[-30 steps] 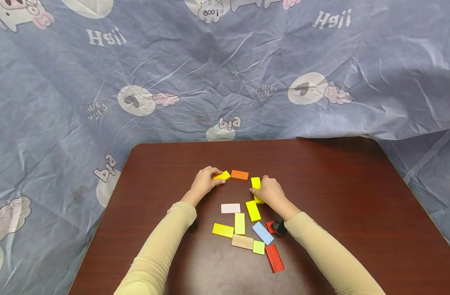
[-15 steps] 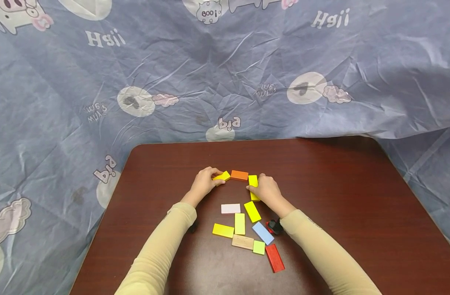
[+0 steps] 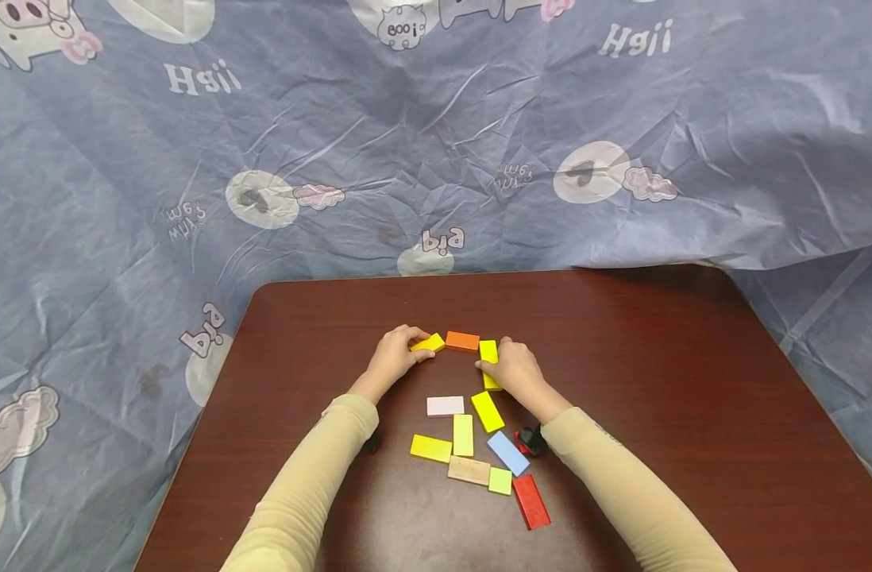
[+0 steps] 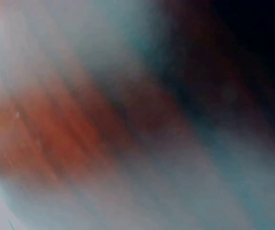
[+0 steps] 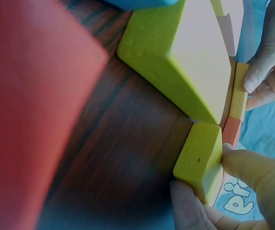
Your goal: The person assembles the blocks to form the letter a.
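My left hand (image 3: 395, 353) pinches the left yellow block (image 3: 429, 344) between thumb and fingers, near the far side of the brown table (image 3: 636, 373). That block lies slantwise, its right end just beside the orange block (image 3: 462, 342), which lies crosswise between my two hands. My right hand (image 3: 518, 369) grips the right yellow block (image 3: 488, 351), thumb on one side and fingers on the other; it points away from me, its far end just beside the orange block's right end. I cannot tell whether those two touch. Nearer me, a middle yellow block (image 3: 488, 411) lies tilted just below the right one. Left of it is the white block (image 3: 445, 407), with the pale yellow block (image 3: 463, 435) upright below it and the low yellow block (image 3: 431, 448) to that one's left. The wooden block (image 3: 468, 470) and the small green block (image 3: 500, 481) sit end to end, the blue block (image 3: 508, 454) slants above the green, and the long red block (image 3: 532, 502) lies nearest me. Patterned cloth (image 3: 407, 127) hangs behind the table. My left wrist view is too blurred to read.
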The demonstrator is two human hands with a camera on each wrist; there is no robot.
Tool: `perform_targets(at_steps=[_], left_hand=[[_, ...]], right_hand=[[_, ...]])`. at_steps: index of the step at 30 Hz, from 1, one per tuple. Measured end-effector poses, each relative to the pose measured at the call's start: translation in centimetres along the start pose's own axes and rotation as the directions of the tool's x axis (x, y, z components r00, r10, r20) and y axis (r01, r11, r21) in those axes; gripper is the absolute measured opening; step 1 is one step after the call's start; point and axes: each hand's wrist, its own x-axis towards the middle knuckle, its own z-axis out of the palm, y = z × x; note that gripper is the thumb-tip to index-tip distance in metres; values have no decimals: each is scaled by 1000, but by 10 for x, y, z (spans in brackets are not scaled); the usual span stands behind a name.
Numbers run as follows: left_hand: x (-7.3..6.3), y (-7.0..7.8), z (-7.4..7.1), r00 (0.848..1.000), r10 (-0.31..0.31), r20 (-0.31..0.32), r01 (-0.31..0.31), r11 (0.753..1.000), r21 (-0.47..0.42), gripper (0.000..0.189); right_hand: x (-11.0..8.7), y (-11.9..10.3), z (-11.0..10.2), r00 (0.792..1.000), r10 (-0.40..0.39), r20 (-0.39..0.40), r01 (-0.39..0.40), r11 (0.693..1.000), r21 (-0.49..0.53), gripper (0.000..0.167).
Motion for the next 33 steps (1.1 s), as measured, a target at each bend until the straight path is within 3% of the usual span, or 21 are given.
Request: perform_targets(at_steps=[9,20,27,33], left_hand=[[-1,-2,1,1000,14,11,-14,1000,-2,37],[2,-2,-1,1000,6,22,-6,1000,-7,38],[3,-1,-1,999,14,45,-14,1000,3,42],[-4,5,-10,996,86,12,-87,995,58,41]], right_hand=[[-2,8,-1,999,-50,17,49,998,45,54],[-4,30,-3,967,-248,58,243,967,77,67],[-3,33,-1,964,-264,44,259,961,96,66],[-3,32,-1,968,-247,48,240,963,125,66]])
